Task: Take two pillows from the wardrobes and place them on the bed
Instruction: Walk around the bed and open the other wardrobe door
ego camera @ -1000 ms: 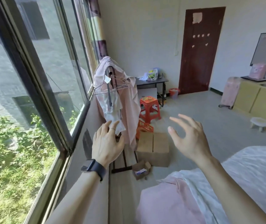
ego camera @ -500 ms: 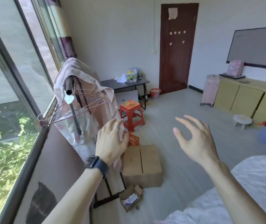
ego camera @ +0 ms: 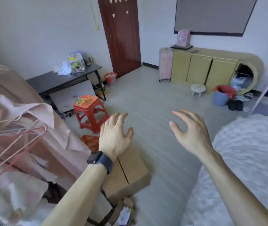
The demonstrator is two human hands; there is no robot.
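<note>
My left hand (ego camera: 115, 136), with a dark watch on the wrist, hangs open in mid-air above a cardboard box (ego camera: 130, 168). My right hand (ego camera: 190, 132) is also open, fingers spread, over the grey floor and holding nothing. The bed (ego camera: 247, 160), covered in a white fluffy blanket, fills the lower right, just right of my right forearm. No pillow is visible. A low yellow cabinet (ego camera: 203, 69) with closed doors stands against the far wall.
A clothes rack draped in pink cloth (ego camera: 24, 128) with wire hangers crowds the left. A red plastic stool (ego camera: 89, 111), dark desk (ego camera: 61, 80), brown door (ego camera: 122, 35), pink suitcase (ego camera: 165, 64), small white stool (ego camera: 198, 89) and blue bucket (ego camera: 220, 98) stand around the floor.
The view has swung right, away from the window and toward the room. Both hands stay open and raised, and the yellow cabinet and bed have come further into view.
</note>
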